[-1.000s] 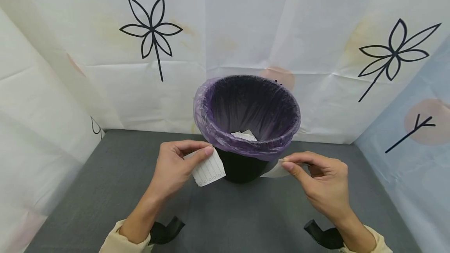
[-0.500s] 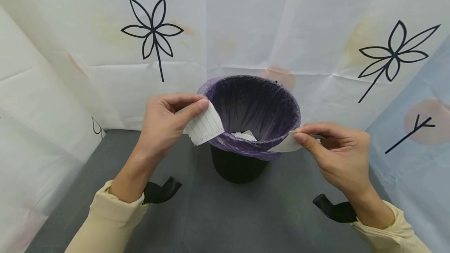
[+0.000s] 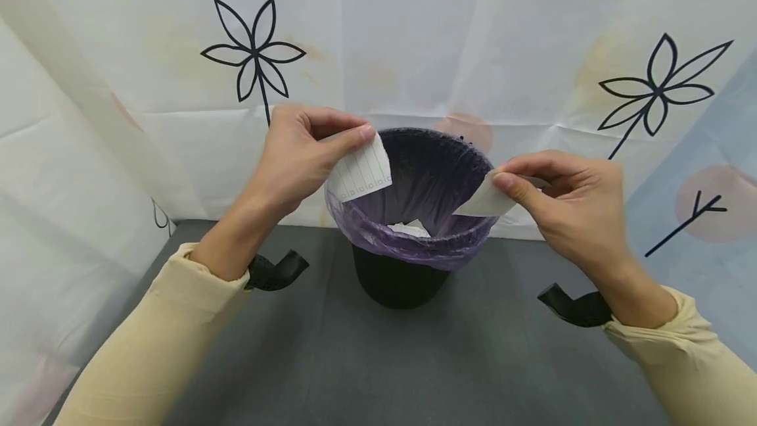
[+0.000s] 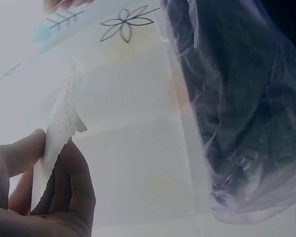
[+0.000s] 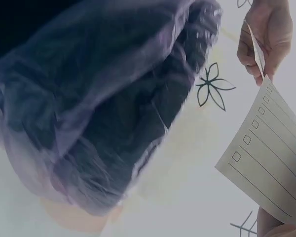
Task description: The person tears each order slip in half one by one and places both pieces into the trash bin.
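A piece of lined paper [image 3: 363, 171] with a row of small boxes is pinched between the thumb and fingers of my left hand [image 3: 307, 153], over the left part of the bin's mouth. My right hand [image 3: 568, 202] pinches another piece of paper [image 3: 486, 198] by the bin's right rim. In the right wrist view this second piece [image 5: 266, 153] shows ruled lines and check boxes. Between and below my hands stands a black bin [image 3: 402, 281] with a purple plastic liner [image 3: 408, 252] folded over its rim. White paper scraps [image 3: 409, 229] lie inside it.
The bin stands on a dark grey table [image 3: 390, 360], close to a pale cloth backdrop [image 3: 408, 38] printed with flower outlines. A thin dark cord loop [image 3: 161, 214] hangs near the table's back left corner. Black curved wrist mounts [image 3: 278, 273] stick out from both wrists.
Both hands have risen from in front of the bin to the level of its mouth, each still pinching its paper. The bin and the scraps inside have stayed put.
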Demonstrator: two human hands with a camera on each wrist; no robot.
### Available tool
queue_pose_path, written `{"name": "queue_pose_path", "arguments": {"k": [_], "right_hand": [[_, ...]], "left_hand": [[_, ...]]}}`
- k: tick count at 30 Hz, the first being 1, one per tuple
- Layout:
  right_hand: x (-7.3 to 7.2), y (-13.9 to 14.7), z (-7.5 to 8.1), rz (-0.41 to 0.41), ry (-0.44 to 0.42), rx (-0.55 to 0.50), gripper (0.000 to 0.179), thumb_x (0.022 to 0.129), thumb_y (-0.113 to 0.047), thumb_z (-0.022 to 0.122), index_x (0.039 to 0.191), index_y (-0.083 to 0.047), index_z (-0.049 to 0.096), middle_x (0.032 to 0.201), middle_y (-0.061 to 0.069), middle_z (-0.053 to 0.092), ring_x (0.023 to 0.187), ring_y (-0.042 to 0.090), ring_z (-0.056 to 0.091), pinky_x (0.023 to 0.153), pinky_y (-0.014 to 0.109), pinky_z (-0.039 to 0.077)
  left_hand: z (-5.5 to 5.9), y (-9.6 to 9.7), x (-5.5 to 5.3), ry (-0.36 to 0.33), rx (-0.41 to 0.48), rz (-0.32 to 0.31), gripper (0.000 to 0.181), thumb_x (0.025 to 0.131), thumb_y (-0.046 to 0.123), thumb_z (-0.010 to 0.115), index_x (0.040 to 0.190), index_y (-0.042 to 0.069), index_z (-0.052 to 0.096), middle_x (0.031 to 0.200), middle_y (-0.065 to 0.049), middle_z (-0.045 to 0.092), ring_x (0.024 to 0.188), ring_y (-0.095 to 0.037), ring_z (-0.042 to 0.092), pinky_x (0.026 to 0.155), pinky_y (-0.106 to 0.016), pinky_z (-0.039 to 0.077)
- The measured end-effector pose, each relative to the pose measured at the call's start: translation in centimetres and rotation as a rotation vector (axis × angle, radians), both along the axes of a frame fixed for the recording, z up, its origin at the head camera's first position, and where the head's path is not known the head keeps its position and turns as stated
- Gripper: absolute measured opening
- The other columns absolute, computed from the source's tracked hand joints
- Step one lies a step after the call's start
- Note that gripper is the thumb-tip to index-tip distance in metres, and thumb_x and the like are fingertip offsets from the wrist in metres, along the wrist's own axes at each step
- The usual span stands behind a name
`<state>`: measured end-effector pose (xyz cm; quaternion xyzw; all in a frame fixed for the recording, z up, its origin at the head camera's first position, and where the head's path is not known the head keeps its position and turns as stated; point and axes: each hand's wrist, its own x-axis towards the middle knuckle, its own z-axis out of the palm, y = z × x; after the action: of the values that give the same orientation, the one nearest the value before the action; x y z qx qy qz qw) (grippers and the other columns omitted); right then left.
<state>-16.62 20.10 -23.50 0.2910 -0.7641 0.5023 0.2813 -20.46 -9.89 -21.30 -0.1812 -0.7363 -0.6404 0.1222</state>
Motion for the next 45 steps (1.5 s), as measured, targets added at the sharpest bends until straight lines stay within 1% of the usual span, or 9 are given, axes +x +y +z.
{"name": "queue_pose_path", "arguments": {"k": [3,7,14,19,23,29,34,40,45], "right_hand": [[-0.8,-0.1,0.7,-0.006,-0.002,0.027,0.008,0.084,0.010,0.077,0.093,0.008,0.076,0.088,0.008,0.076,0.078,0.012,0.070,0.073,0.018,0.055],[-1.9,-0.5,1.7,-0.011,-0.013,0.059,0.009,0.085,0.008,0.077,0.094,0.008,0.076,0.087,0.003,0.076,0.079,0.013,0.069,0.074,0.018,0.054],[-3.8,-1.3,3.4,-0.022,-0.069,0.082,0.009,0.087,0.003,0.077,0.094,0.007,0.076,0.084,-0.002,0.075,0.077,0.013,0.069,0.075,0.019,0.054],[-5.1,-2.0,4.3,-0.020,-0.097,0.088,0.009,0.088,-0.001,0.078,0.094,0.007,0.077,0.083,-0.005,0.075,0.076,0.010,0.071,0.072,0.018,0.054],[-6.2,-2.8,4.8,-0.007,-0.145,0.104,0.009,0.088,-0.004,0.079,0.094,0.004,0.078,0.084,-0.004,0.076,0.078,0.009,0.072,0.071,0.018,0.054],[-7.6,-3.7,5.1,0.007,-0.169,0.150,0.009,0.088,-0.006,0.079,0.092,0.002,0.079,0.087,0.002,0.076,0.082,0.009,0.072,0.075,0.018,0.054],[-8.4,-4.1,4.6,0.037,-0.195,0.201,0.009,0.089,-0.005,0.079,0.094,0.002,0.079,0.088,0.005,0.076,0.080,0.008,0.072,0.072,0.018,0.053],[-8.6,-3.9,3.9,0.067,-0.259,0.243,0.010,0.089,-0.003,0.077,0.096,0.003,0.077,0.087,0.008,0.076,0.074,0.011,0.072,0.067,0.019,0.053],[-8.7,-3.8,3.7,0.113,-0.293,0.259,0.008,0.088,-0.002,0.077,0.095,0.003,0.075,0.086,0.008,0.075,0.074,0.016,0.072,0.069,0.021,0.054]], "left_hand": [[0.6,0.6,-0.6,-0.022,-0.069,-0.002,0.016,0.089,0.011,0.079,0.102,0.001,0.080,0.099,-0.010,0.076,0.087,-0.022,0.071,0.073,-0.032,0.058],[1.6,1.2,-1.6,-0.008,-0.139,0.005,0.015,0.090,0.013,0.079,0.102,0.003,0.080,0.098,-0.008,0.076,0.086,-0.021,0.070,0.072,-0.032,0.057],[3.2,1.8,-3.0,0.010,-0.192,0.010,0.016,0.091,0.012,0.078,0.102,0.001,0.079,0.100,-0.010,0.076,0.088,-0.020,0.070,0.075,-0.030,0.056],[4.6,2.2,-3.8,-0.025,-0.227,0.025,0.017,0.092,0.014,0.077,0.104,0.002,0.079,0.103,-0.010,0.075,0.092,-0.020,0.068,0.080,-0.031,0.055],[5.2,2.6,-4.5,-0.065,-0.270,0.045,0.018,0.093,0.016,0.077,0.106,0.004,0.079,0.105,-0.008,0.075,0.095,-0.018,0.066,0.082,-0.029,0.054],[5.1,3.3,-5.5,-0.104,-0.335,0.044,0.017,0.094,0.014,0.075,0.107,0.004,0.078,0.103,-0.006,0.073,0.096,-0.015,0.063,0.082,-0.027,0.051],[4.5,3.6,-6.1,-0.168,-0.341,0.033,0.015,0.094,0.012,0.074,0.106,0.003,0.077,0.102,-0.007,0.072,0.098,-0.015,0.060,0.082,-0.027,0.050],[4.0,3.6,-6.3,-0.253,-0.317,0.009,0.014,0.092,0.011,0.075,0.103,0.003,0.076,0.104,-0.006,0.069,0.098,-0.016,0.058,0.081,-0.028,0.050],[3.7,3.5,-6.3,-0.305,-0.351,-0.004,0.015,0.092,0.011,0.074,0.104,0.003,0.075,0.109,-0.005,0.066,0.099,-0.016,0.058,0.082,-0.028,0.050]]}}
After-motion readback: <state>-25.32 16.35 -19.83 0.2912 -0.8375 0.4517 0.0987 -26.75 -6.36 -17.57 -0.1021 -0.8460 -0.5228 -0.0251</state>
